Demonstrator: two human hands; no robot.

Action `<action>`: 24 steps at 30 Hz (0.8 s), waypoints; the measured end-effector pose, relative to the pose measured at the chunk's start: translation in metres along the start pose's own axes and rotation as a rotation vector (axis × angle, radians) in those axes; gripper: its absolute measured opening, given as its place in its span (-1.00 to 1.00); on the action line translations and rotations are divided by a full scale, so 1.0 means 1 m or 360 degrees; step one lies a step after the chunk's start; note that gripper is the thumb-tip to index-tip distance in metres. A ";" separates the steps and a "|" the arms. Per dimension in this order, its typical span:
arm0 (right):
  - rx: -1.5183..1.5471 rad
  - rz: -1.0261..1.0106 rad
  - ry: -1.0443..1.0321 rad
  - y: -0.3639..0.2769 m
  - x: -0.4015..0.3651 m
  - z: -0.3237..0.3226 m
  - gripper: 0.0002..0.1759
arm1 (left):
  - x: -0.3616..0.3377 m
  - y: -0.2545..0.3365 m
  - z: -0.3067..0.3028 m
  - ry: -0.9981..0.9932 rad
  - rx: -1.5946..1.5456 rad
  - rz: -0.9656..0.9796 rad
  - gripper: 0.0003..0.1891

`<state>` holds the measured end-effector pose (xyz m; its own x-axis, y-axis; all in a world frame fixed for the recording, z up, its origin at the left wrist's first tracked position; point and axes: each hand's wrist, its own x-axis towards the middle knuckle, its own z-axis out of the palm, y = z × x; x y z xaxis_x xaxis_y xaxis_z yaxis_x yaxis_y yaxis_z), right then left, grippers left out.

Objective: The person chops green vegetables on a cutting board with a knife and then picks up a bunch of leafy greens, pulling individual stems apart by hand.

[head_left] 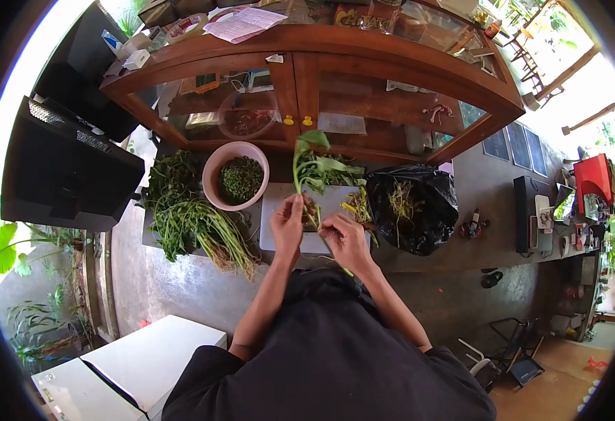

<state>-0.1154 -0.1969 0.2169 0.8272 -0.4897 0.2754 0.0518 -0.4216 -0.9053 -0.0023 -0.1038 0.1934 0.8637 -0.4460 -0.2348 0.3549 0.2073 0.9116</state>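
Note:
My left hand (288, 223) is closed around a leafy green stem (298, 175), its broad leaves pointing away from me. Close beside it, my right hand (345, 240) pinches the stem's lower part, and a thin green end pokes out below the palm. Both hands are over a pale board (274, 198) on the counter. More loose leaves (337, 172) lie at the board's far side, with yellowish scraps (355, 203) at its right. A pink bowl (210, 168) of small green leaves stands to the left, above a big bunch of rooted greens (199, 226).
A black plastic bag (430, 228) holding stem trimmings is right of the board. The glass-fronted wooden cabinet (306, 91) rises behind the counter. Black speakers (76, 172) stand at left, a white chest (128, 361) lower left. A small dark object (473, 226) sits farther right on the counter.

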 end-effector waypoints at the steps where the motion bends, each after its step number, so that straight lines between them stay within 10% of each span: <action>1: 0.0041 0.0085 -0.0035 0.005 -0.005 0.002 -0.90 | 0.002 0.004 0.000 -0.0004 -0.0001 0.0000 -0.78; 8: 0.0900 0.0904 0.0190 0.019 0.015 -0.001 -0.81 | 0.001 0.005 -0.003 -0.0238 0.0134 -0.0066 -0.72; 24: 0.0889 0.0976 -0.0020 0.008 0.040 0.000 -0.72 | -0.011 0.002 -0.013 -0.0583 0.0440 -0.0019 -0.75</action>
<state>-0.0819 -0.2204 0.2208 0.8052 -0.4993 -0.3200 -0.1431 0.3601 -0.9219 -0.0067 -0.0869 0.1931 0.6589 -0.7358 -0.1562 0.2120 -0.0176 0.9771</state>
